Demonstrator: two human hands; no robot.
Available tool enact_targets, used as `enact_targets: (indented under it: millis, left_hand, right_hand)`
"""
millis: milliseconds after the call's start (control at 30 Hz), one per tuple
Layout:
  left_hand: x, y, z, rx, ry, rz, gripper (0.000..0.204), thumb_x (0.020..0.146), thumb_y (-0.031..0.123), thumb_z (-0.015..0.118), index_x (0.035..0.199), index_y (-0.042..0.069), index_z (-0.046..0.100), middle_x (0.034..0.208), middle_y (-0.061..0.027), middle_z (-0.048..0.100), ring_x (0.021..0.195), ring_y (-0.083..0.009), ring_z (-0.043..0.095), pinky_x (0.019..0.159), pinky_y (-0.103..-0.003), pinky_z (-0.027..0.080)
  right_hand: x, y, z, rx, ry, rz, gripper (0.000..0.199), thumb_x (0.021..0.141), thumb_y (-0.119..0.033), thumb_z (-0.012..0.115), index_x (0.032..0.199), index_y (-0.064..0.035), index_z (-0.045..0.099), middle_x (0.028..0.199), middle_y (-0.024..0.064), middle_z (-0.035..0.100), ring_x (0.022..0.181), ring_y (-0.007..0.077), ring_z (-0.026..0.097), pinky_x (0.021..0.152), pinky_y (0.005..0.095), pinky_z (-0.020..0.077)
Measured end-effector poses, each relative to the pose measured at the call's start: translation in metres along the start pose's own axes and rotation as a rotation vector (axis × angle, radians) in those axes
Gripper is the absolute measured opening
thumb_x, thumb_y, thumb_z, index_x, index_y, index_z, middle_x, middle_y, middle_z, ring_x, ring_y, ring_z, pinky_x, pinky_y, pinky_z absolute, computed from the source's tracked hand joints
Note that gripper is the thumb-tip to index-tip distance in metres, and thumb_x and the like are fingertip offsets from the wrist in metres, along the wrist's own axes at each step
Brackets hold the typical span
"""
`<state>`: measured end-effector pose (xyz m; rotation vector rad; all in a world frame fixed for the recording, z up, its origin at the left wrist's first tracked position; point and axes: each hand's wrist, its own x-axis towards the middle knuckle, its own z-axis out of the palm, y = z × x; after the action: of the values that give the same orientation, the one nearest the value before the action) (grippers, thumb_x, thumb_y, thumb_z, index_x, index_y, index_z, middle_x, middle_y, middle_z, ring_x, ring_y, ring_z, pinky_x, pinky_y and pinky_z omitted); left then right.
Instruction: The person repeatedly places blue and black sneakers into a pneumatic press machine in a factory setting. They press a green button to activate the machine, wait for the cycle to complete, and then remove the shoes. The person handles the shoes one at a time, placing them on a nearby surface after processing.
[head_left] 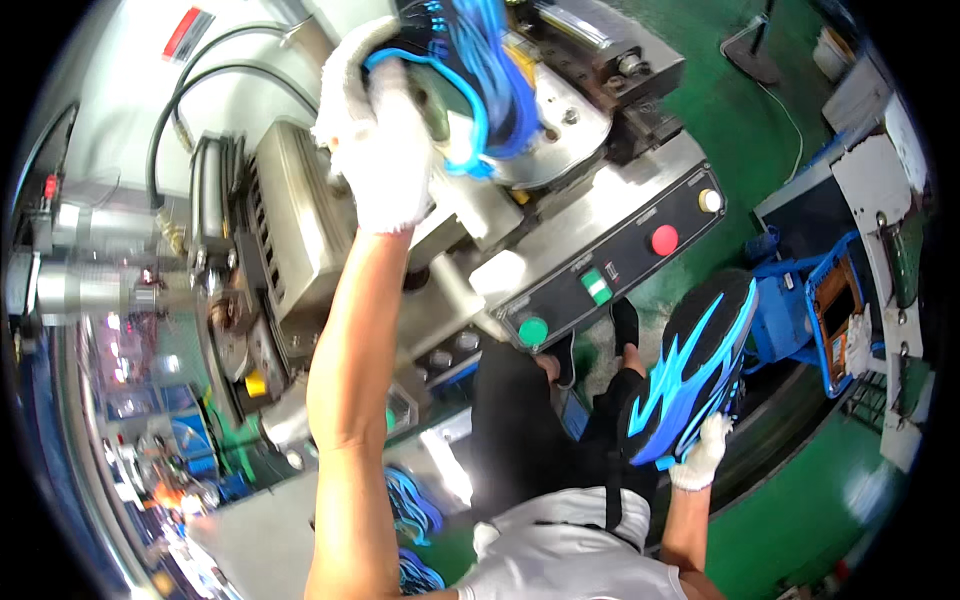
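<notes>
A: Hands?
B: Apart. Your left hand (375,145) is at 11 o'clock, beside the blue shoe piece (505,90) at 12 on the machine (290,215); blurred, can't tell its grip. Your right hand (703,455), 4 o'clock, pinches the blue-and-black sole (690,365).
A: Tip?
B: Fingers clear, sole off the control panel (632,262).
</notes>
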<state>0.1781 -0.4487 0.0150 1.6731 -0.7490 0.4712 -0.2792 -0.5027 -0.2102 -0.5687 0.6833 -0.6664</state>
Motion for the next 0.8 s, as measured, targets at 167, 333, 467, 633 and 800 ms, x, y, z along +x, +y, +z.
enact_targets:
  millis: [167, 333, 467, 633, 800]
  left_hand:
    - [-0.130, 0.066, -0.140, -0.019, -0.483, 0.296, 0.018, 0.099, -0.001, 0.061, 0.113, 0.004, 0.072, 0.127, -0.0182, 0.070, 0.119, -0.0312, 0.067, 0.098, -0.042, 0.055]
    - [-0.330, 0.128, -0.252, -0.050, -0.618, -0.381, 0.029, 0.085, -0.002, 0.070, 0.110, 0.011, 0.075, 0.126, -0.0180, 0.066, 0.106, -0.0373, 0.068, 0.088, -0.042, 0.056]
    - [-0.414, 0.112, -0.353, 0.348, -0.574, -0.556, 0.037, 0.080, -0.006, 0.063, 0.111, 0.012, 0.074, 0.124, -0.0183, 0.066, 0.106, -0.0403, 0.067, 0.088, -0.043, 0.057]
    - [-0.471, 0.091, -0.374, 0.594, -0.271, -0.557, 0.038, 0.084, -0.011, 0.052, 0.113, 0.003, 0.070, 0.126, -0.0224, 0.069, 0.120, -0.0401, 0.067, 0.104, -0.045, 0.054]
    - [-0.547, 0.061, -0.352, 0.799, -0.136, -0.698, 0.033, 0.087, -0.008, 0.054, 0.115, 0.002, 0.069, 0.132, -0.0250, 0.063, 0.125, -0.0433, 0.062, 0.111, -0.048, 0.048]
  right_hand:
    - [-0.003, -0.005, 0.012, 0.016, 0.102, 0.001, 0.063, 0.105, -0.043, 0.066, 0.154, -0.0069, 0.051, 0.150, 0.0104, 0.059, 0.132, 0.0314, 0.059, 0.116, 0.0494, 0.0456]
    - [-0.015, -0.038, 0.044, -0.158, 0.084, -0.022, 0.076, 0.103, -0.052, 0.065, 0.159, -0.0067, 0.044, 0.160, 0.0140, 0.050, 0.142, 0.0331, 0.051, 0.121, 0.0528, 0.0406]
    - [-0.012, -0.033, 0.070, -0.264, -0.035, -0.024, 0.068, 0.105, -0.046, 0.064, 0.156, -0.0036, 0.048, 0.158, 0.0132, 0.051, 0.141, 0.0319, 0.052, 0.121, 0.0512, 0.0407]
    - [0.039, -0.065, 0.143, -0.697, -0.157, -0.313, 0.047, 0.102, -0.023, 0.067, 0.141, 0.0016, 0.061, 0.137, 0.0116, 0.064, 0.121, 0.0243, 0.062, 0.106, 0.0416, 0.0495]
    - [0.117, -0.080, 0.293, -0.773, -0.507, -0.417, 0.044, 0.095, -0.017, 0.078, 0.133, 0.0015, 0.068, 0.123, 0.0076, 0.073, 0.103, 0.0121, 0.068, 0.090, 0.0315, 0.0559]
